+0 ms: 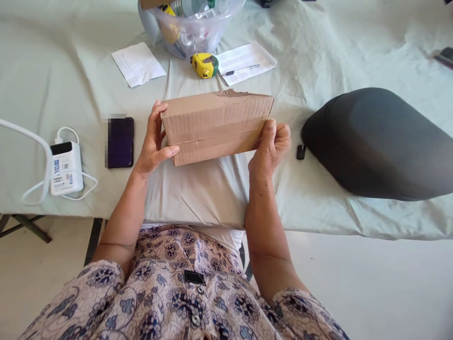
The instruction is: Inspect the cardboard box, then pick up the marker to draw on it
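Observation:
A brown cardboard box [215, 123] is held tilted above the cloth-covered table, between both hands. Its upper edge is torn and ragged near the right end, and a seam runs along the side facing me. My left hand [154, 141] grips the left end, with the thumb on the near lower corner and fingers at the upper corner. My right hand [271, 144] closes on the lower right corner, thumb on the near face and fingers curled behind. The underside and contents of the box are hidden.
Beyond the box lie a yellow tape measure [204, 65], a white paper [138, 64], a pen [244, 70] on a printed sheet and a filled plastic basket [198, 28]. Left are a phone [121, 142] and white power bank [66, 170]; right, a small black cap [300, 152] and large dark rounded object [382, 141].

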Tool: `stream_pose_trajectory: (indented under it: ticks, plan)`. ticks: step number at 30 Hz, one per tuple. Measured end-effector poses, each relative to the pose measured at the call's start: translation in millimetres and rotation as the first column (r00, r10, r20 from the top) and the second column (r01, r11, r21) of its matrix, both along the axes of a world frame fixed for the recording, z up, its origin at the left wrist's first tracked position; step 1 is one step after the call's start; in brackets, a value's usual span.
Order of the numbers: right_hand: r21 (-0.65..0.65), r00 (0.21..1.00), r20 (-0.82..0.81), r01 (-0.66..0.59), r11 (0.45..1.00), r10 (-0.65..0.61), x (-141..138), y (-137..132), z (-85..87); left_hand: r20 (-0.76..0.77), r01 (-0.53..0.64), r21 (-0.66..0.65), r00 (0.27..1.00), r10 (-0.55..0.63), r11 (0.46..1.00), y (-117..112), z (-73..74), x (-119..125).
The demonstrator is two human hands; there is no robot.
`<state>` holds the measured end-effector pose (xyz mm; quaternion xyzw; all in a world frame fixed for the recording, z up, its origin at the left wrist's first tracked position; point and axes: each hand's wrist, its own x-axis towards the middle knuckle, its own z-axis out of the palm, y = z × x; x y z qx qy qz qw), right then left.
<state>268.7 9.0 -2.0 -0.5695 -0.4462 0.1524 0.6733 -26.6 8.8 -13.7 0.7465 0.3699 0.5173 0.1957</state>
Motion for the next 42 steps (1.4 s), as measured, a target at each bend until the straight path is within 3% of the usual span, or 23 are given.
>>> stream_pose_trajectory:
  ticks: [4, 8, 16, 23, 28, 31, 34, 38, 42]
  plan:
    - [-0.057, 0.996, 0.090, -0.011, 0.998, 0.016, -0.4, -2.6, 2.2, -0.011, 0.026, -0.018, 1.000, -0.026, 1.000, -2.9, 3.8, 1.9]
    - [-0.107, 0.981, 0.191, -0.025, 0.994, 0.045, -5.4, -8.4, 2.5, -0.065, -0.046, -0.056, 0.997, 0.043, 0.997, -4.6, 2.7, 2.1]
    - [-0.133, 0.906, 0.410, -0.051, 0.990, 0.102, -22.9, -15.6, -23.0, -0.034, -0.239, 0.016, 0.970, 0.240, 0.971, -9.3, 2.8, 8.1]
    - [-0.187, 0.904, 0.406, -0.065, 0.980, 0.137, -33.3, -18.4, -26.5, 0.002, -0.389, -0.023, 0.921, 0.389, 0.921, -14.3, 3.7, 16.4]
    - [-0.108, 0.912, 0.381, -0.122, 0.987, 0.154, -33.1, -20.6, -16.8, 0.018, -0.434, 0.007, 0.901, 0.433, 0.901, -12.8, 6.3, 10.5]
    - [-0.059, 0.903, 0.383, -0.188, 0.980, 0.196, -34.1, -22.8, -11.9, -0.013, -0.453, -0.055, 0.892, 0.453, 0.890, -13.1, 6.6, 7.1]
    - [-0.044, 0.872, 0.389, -0.303, 0.952, 0.296, -37.1, -25.7, -9.0, -0.061, -0.480, -0.100, 0.877, 0.477, 0.871, -13.1, 4.0, 5.7]
    - [-0.021, 0.834, 0.371, -0.432, 0.902, 0.408, -44.9, -31.7, -7.2, -0.043, -0.510, -0.050, 0.860, 0.508, 0.859, -9.3, -5.6, 12.6]
    - [-0.054, 0.726, 0.405, -0.588, 0.807, 0.556, -57.1, -38.9, -8.5, -0.038, -0.407, 0.037, 0.912, 0.408, 0.913, -12.2, -15.1, 34.2]
